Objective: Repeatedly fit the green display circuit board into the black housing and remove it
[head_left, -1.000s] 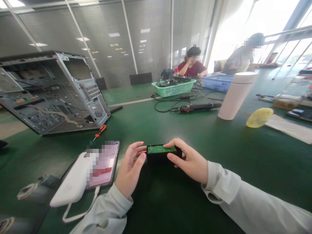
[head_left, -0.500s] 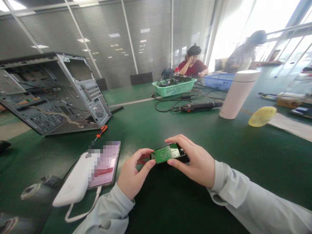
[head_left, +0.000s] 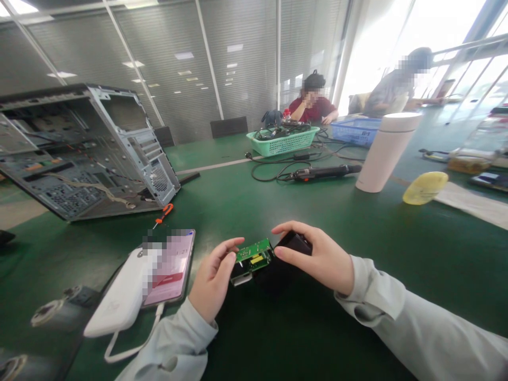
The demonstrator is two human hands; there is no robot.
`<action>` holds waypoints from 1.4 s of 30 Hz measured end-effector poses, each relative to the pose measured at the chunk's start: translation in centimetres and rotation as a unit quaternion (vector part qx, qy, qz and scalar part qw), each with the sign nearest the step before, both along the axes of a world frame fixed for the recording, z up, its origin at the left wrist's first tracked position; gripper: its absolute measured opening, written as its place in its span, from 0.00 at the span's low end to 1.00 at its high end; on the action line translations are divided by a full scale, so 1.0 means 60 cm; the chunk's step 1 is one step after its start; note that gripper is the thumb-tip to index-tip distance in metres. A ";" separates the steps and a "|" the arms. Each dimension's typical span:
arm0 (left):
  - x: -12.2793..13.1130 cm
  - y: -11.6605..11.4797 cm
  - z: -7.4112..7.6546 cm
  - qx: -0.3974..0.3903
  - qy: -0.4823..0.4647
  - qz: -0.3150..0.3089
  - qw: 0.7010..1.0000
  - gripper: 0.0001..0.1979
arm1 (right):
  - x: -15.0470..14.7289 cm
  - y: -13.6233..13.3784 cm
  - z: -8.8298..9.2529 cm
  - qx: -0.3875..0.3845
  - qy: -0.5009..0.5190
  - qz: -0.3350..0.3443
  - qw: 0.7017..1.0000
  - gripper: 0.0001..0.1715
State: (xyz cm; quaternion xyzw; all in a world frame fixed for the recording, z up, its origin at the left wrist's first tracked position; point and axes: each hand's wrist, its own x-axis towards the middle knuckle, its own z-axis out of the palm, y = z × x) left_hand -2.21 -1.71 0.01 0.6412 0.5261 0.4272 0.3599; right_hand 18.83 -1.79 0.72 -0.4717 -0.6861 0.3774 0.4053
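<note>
Between thumb and fingers, my left hand (head_left: 213, 278) grips a green circuit board (head_left: 254, 248) by its left end. The board is tilted, so yellow and dark components show on its near side, with a silvery metal strip along the lower edge. My right hand (head_left: 315, 254) is closed around a black plastic case (head_left: 292, 243), just right of the board. A narrow gap separates board and case. Left of my left hand, a phone (head_left: 170, 270) lies partly under a white power bank (head_left: 121, 296) with a white cable.
An opened computer case (head_left: 91, 153) stands at the left, an orange-handled screwdriver (head_left: 164, 213) by it. Farther back are a black electric screwdriver (head_left: 323, 173), a green basket (head_left: 283, 144) of cables and a pink bottle (head_left: 387, 153). A yellow object (head_left: 425, 188) sits right. Two people are beyond.
The circuit board has come out of the black case. My left hand has turned it so its component side shows, while my right hand keeps the case.
</note>
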 end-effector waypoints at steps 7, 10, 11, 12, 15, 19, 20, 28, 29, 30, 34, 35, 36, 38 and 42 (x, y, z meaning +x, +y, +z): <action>-0.002 0.000 0.005 0.034 0.101 -0.072 0.992 0.19 | -0.001 0.001 -0.001 0.003 0.009 0.008 1.000 0.26; -0.001 0.001 0.001 0.040 0.115 -0.070 0.990 0.15 | -0.001 0.003 -0.007 0.023 0.004 -0.005 1.000 0.25; 0.000 0.001 0.000 0.035 0.108 -0.063 0.992 0.15 | -0.001 0.004 -0.008 0.020 0.003 -0.005 1.000 0.25; 0.000 0.002 -0.002 0.029 0.094 -0.052 0.994 0.15 | -0.001 0.005 -0.009 0.014 0.004 -0.004 1.000 0.26; 0.000 0.004 -0.004 -0.013 0.022 0.003 1.000 0.20 | 0.002 0.006 -0.005 -0.009 0.010 -0.005 1.000 0.28; -0.002 0.007 -0.003 -0.135 -0.134 0.043 0.981 0.24 | 0.005 0.007 0.007 -0.086 0.034 0.010 0.996 0.30; -0.002 0.008 -0.003 -0.159 -0.176 0.033 0.971 0.23 | 0.006 0.007 0.010 -0.112 0.051 0.007 0.992 0.30; -0.001 0.007 -0.005 -0.189 -0.294 0.004 0.937 0.18 | 0.000 0.007 0.036 -0.324 0.279 -0.105 0.898 0.16; -0.001 0.008 -0.005 -0.188 -0.296 0.008 0.937 0.19 | -0.002 0.006 0.037 -0.350 0.295 -0.107 0.883 0.14; -0.001 0.008 -0.005 -0.186 -0.297 0.012 0.936 0.19 | -0.004 0.005 0.036 -0.374 0.309 -0.101 0.869 0.13; -0.001 0.009 -0.005 -0.186 -0.298 0.023 0.936 0.20 | -0.007 0.003 0.030 -0.461 0.359 -0.030 0.811 0.14; -0.001 0.009 -0.005 -0.187 -0.297 0.023 0.936 0.19 | -0.007 0.003 0.028 -0.478 0.366 -0.012 0.799 0.16; -0.001 0.009 -0.004 -0.187 -0.295 0.024 0.937 0.18 | -0.007 0.004 0.027 -0.491 0.371 0.005 0.788 0.19; -0.001 0.010 -0.004 -0.186 -0.293 0.029 0.938 0.17 | -0.006 0.005 0.027 -0.509 0.381 0.045 0.771 0.24; 0.000 0.011 -0.003 -0.186 -0.285 0.039 0.940 0.16 | -0.008 0.004 0.030 -0.544 0.389 0.100 0.737 0.29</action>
